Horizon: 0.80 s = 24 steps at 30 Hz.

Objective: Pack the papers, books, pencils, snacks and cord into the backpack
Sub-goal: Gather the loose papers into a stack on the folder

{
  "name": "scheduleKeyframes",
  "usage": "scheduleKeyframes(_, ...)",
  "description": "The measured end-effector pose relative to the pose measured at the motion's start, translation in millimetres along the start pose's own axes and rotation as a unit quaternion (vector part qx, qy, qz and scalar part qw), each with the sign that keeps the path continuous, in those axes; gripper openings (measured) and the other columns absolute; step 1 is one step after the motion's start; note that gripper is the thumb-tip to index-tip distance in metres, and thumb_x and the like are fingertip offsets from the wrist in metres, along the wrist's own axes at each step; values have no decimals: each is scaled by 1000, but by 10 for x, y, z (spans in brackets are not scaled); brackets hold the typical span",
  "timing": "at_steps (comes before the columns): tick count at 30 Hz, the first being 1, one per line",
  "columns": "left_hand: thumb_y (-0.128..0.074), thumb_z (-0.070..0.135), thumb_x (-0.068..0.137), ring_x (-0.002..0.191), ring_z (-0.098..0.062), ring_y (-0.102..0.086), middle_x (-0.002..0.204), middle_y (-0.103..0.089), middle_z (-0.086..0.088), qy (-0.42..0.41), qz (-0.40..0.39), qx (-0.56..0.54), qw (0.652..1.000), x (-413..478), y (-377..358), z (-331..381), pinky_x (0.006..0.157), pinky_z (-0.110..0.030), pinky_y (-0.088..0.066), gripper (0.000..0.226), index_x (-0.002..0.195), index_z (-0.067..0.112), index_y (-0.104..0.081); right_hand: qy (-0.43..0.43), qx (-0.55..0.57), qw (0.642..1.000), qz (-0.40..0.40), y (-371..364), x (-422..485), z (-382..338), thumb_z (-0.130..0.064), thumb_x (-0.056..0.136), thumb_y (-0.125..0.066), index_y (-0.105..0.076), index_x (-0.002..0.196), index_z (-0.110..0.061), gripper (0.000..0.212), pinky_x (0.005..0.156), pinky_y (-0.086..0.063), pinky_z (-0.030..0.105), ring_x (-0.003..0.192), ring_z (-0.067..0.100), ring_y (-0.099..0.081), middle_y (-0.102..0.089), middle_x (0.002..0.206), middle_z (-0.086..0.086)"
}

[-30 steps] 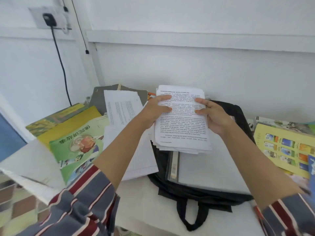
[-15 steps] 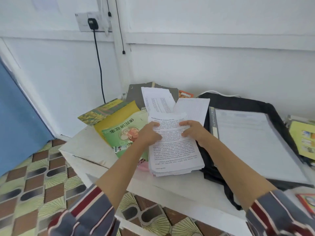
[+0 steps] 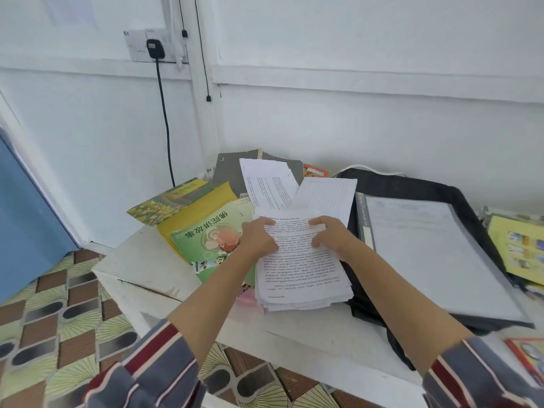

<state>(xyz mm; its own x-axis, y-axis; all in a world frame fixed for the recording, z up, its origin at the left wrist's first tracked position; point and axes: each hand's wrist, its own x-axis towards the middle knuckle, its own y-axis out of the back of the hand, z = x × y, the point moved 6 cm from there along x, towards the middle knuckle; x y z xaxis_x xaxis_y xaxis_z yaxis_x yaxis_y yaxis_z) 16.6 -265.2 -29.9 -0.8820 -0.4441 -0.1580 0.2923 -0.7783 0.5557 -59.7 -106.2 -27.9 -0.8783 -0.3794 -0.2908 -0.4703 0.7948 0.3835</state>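
Observation:
A stack of printed papers (image 3: 300, 272) lies on the white table (image 3: 141, 269), left of the black backpack (image 3: 412, 187). My left hand (image 3: 259, 238) grips the stack's upper left edge and my right hand (image 3: 329, 235) grips its upper right edge. A clear file folder (image 3: 435, 254) full of sheets lies flat on the backpack. More loose papers (image 3: 270, 184) and a lined sheet (image 3: 326, 195) sit behind the stack. Green and yellow books (image 3: 206, 231) are piled to the left.
A grey folder (image 3: 226, 175) and an orange snack packet (image 3: 315, 172) lie by the wall. A white cord (image 3: 368, 167) runs behind the backpack. Yellow booklets (image 3: 518, 245) sit at the right; a black cable (image 3: 164, 119) hangs from a wall socket. Patterned floor lies below the table's left edge.
The paper stack has moved from above the backpack down to the table left of it, both hands still holding it. The view has swung left.

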Motion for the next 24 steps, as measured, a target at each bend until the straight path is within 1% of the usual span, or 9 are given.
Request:
scheduleKeyframes(2, -63, -8, 76, 118, -25, -42, 133, -34, -9, 5, 11, -58, 998, -26, 38, 22, 92, -25, -36, 60, 127, 21, -51, -13, 64, 998, -20, 39, -37, -10, 18, 78, -52, -55, 121, -10, 51, 86, -49, 37, 110, 30, -51, -46, 127, 12)
scheduleKeyframes(5, -64, -18, 72, 113, -31, -52, 127, -52, -14, 13, 9, -189, 982, 33, 108, 144, 93, -35, -47, 53, 116, 12, -59, -9, 139, 989, -56, 139, -72, -108, 21, 79, -49, -55, 119, -7, 49, 75, -52, 35, 102, 30, -56, -52, 122, 14)
scheduleKeyframes(7, -63, -19, 73, 106, -29, -57, 122, -56, -15, 9, -17, -217, 976, 120, 115, 313, 90, -35, -49, 47, 112, 6, -62, 10, 197, 980, -39, 288, -19, -184, 23, 79, -47, -55, 117, -7, 49, 72, -52, 35, 102, 32, -57, -54, 121, 17)
scheduleKeyframes(10, -59, -17, 78, 102, -26, -54, 116, -54, -11, -20, -59, -206, 977, 341, 25, 620, 85, -31, -47, 46, 119, 5, -58, 36, 259, 965, 22, 546, 152, -244, 25, 77, -45, -53, 118, -5, 52, 69, -52, 35, 101, 34, -57, -54, 121, 21)
scheduleKeyframes(13, -58, -17, 79, 113, -29, -51, 128, -50, -11, -53, -85, -168, 981, 638, -141, 844, 92, -35, -45, 50, 122, 9, -56, 48, 250, 963, 86, 755, 373, -235, 24, 77, -47, -54, 115, -7, 50, 79, -53, 39, 104, 33, -57, -53, 124, 21)
scheduleKeyframes(15, -58, -16, 80, 119, -29, -49, 137, -45, -11, -69, -102, -146, 982, 820, -258, 937, 90, -32, -43, 51, 123, 10, -55, 34, 230, 965, 118, 859, 505, -204, 22, 79, -47, -55, 112, -12, 49, 87, -52, 43, 106, 33, -57, -53, 123, 18)
scheduleKeyframes(18, -59, -12, 81, 123, -28, -45, 140, -43, -7, -60, -141, -119, 981, 1038, -428, 976, 91, -30, -39, 52, 126, 13, -54, 23, 184, 971, 149, 986, 688, -176, 20, 81, -46, -54, 121, -10, 51, 82, -51, 35, 101, 27, -56, -53, 123, 14)
scheduleKeyframes(21, -61, -10, 80, 124, -29, -45, 142, -43, -7, -40, -162, -97, 981, 1209, -552, 942, 98, -36, -39, 51, 123, 17, -55, 12, 118, 979, 165, 1043, 844, -174, 17, 82, -46, -52, 127, -9, 52, 86, -49, 32, 109, 28, -54, -51, 127, 14)
scheduleKeyframes(24, -61, -10, 81, 117, -26, -48, 138, -45, -9, -29, -161, -77, 984, 1280, -601, 937, 88, -31, -40, 50, 124, 14, -54, -8, 98, 985, 143, 997, 957, -125, 17, 81, -46, -51, 127, -7, 52, 93, -47, 35, 116, 32, -51, -50, 129, 17)
